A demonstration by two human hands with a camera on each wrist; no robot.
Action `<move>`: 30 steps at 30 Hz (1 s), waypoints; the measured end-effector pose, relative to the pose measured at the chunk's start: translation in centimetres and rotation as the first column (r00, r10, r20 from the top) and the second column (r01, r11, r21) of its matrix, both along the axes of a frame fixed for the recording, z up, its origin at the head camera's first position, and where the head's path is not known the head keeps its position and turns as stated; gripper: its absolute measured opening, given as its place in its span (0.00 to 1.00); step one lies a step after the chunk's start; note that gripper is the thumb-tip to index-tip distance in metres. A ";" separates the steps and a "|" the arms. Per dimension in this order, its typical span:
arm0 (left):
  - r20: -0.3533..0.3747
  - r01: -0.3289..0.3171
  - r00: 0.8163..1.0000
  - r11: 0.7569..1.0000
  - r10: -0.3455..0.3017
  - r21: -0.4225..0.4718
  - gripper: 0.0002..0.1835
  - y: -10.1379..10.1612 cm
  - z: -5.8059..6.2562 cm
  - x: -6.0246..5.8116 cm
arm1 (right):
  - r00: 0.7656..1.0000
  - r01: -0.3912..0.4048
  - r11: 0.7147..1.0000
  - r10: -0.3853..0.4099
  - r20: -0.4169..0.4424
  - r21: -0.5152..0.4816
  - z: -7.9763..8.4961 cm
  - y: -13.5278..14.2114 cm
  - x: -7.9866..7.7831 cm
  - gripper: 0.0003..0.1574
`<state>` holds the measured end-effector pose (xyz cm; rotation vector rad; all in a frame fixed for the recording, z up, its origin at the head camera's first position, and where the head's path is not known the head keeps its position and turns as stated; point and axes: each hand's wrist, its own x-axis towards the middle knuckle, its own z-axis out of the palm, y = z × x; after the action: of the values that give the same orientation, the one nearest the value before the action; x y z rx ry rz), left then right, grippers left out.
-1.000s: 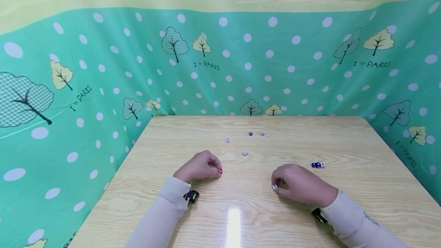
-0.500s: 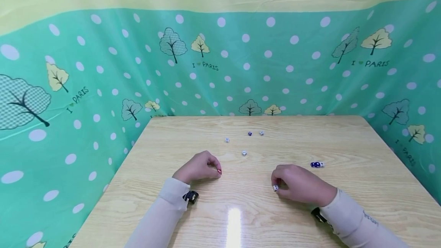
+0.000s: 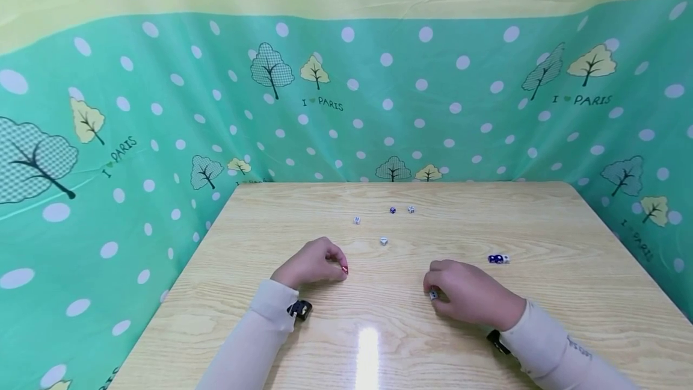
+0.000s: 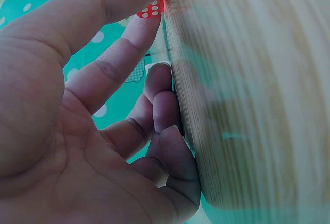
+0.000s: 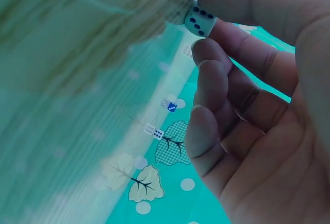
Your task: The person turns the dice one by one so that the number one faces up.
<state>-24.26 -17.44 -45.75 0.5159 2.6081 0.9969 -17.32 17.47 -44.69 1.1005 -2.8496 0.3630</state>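
Note:
My left hand [image 3: 314,263] rests low on the table and pinches a red die [image 3: 344,269] between thumb and index finger. White pips show on that die [image 4: 150,11] in the left wrist view, partly covered by the fingers. On the right, my other hand [image 3: 471,294] has a white die [image 3: 433,295] between thumb and index finger, close to the tabletop. Dark pips cover the faces of this white die [image 5: 200,22] in the right wrist view. The other fingers of both hands are curled in near the wood.
Toward the back of the wooden table [image 3: 271,209] lie white dice [image 3: 357,220], including one nearer the middle [image 3: 384,241], and a blue die [image 3: 392,210]. Two blue dice [image 3: 495,259] and a white die [image 3: 506,259] form a row at right. A green curtain [image 3: 325,137] encloses the table.
My right hand has shifted slightly left, its fingers now further over the white die. The left hand and the red die stay in place.

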 end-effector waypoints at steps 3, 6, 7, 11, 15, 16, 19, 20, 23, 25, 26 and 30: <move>-0.001 -0.002 1.000 1.000 0.002 -0.002 0.06 0.0 0.0 0.0 | 1.000 -0.004 1.000 0.004 0.001 -0.004 0.0 0.0 0.0 0.09; -0.001 -0.001 1.000 1.000 0.001 0.000 0.06 0.0 0.0 0.0 | 1.000 -0.002 1.000 0.002 0.000 -0.003 0.1 -0.1 0.0 0.09; -0.001 0.000 1.000 1.000 0.000 0.000 0.06 0.0 0.0 0.0 | 1.000 -0.001 1.000 0.001 -0.001 -0.002 0.1 -0.1 0.0 0.09; 0.001 -0.001 1.000 1.000 0.001 0.004 0.06 0.0 0.0 0.0 | 1.000 -0.002 1.000 0.002 -0.003 -0.004 0.3 -0.1 0.1 0.09; 0.003 -0.002 1.000 1.000 0.002 0.005 0.06 0.0 0.0 0.0 | 1.000 -0.002 1.000 0.002 0.007 -0.016 0.6 -0.1 0.1 0.09; 0.002 -0.002 1.000 1.000 0.002 0.005 0.06 0.0 0.0 0.0 | 1.000 -0.001 1.000 0.001 0.009 -0.021 0.7 -0.1 0.1 0.09; 0.003 -0.003 1.000 1.000 0.003 0.002 0.06 0.0 0.0 0.0 | 1.000 0.005 1.000 -0.004 0.018 -0.030 0.8 0.0 0.1 0.09; 0.004 -0.003 1.000 1.000 0.003 0.001 0.06 0.0 0.1 0.0 | 1.000 0.006 0.999 -0.006 0.021 -0.034 0.8 0.0 0.1 0.09; 0.005 -0.004 1.000 1.000 0.004 0.001 0.06 0.0 0.2 0.1 | 0.999 0.018 0.999 -0.016 0.031 -0.038 0.9 0.1 0.1 0.08; 0.005 -0.004 1.000 1.000 0.004 0.002 0.06 0.0 0.2 0.1 | 0.999 0.023 0.999 -0.021 0.039 -0.040 0.9 0.1 0.1 0.08; 0.004 -0.003 1.000 1.000 0.003 0.003 0.06 0.1 0.2 0.1 | 0.999 0.027 0.999 -0.025 0.045 -0.037 1.0 0.2 0.1 0.07; 0.001 0.000 1.000 1.000 0.000 0.002 0.06 0.1 0.3 0.1 | 0.998 0.033 0.999 -0.031 0.064 -0.038 1.0 0.3 0.0 0.07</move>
<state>-24.12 -17.39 -45.49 0.5159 2.6060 0.9990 -17.37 17.72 -43.64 1.0540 -2.8975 0.4573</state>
